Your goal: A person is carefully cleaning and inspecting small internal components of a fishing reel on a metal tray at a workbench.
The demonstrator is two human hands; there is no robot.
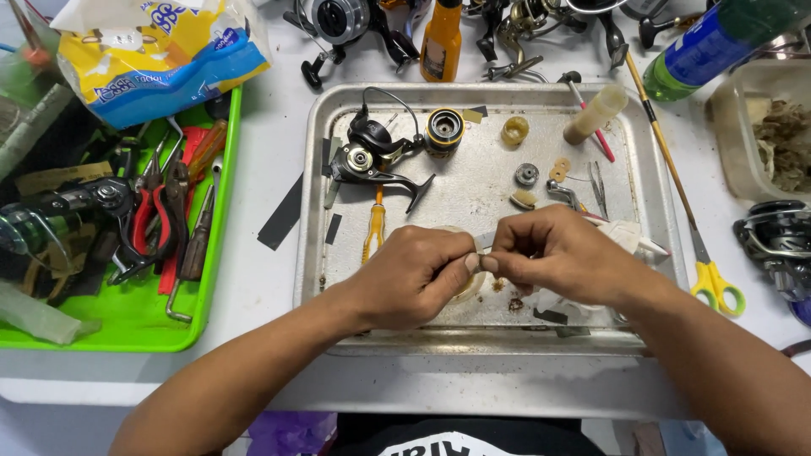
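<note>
Over the near half of a metal tray (pixel 314 253), my left hand (pixel 414 274) and my right hand (pixel 564 253) meet, fingertips pinching a small grey metal part (pixel 484 241) between them. A crumpled white tissue (pixel 629 241) lies under my right hand. Beneath my left hand a pale round piece shows at its edge. On the tray's far half lie a black spinning reel body (pixel 372 156), a black and gold spool (pixel 444 131), a yellow-handled tool (pixel 374 224), a cream cap (pixel 514 130), small washers (pixel 559 169) and tweezers (pixel 598 187).
A green tray (pixel 127 325) at the left holds red-handled pliers (pixel 150 215), screwdrivers and a reel. A tissue pack (pixel 156 55) lies above it. Yellow-handled scissors (pixel 714 283), a green and blue spray can (pixel 718 42), an orange bottle (pixel 442 42) and more reels ring the metal tray.
</note>
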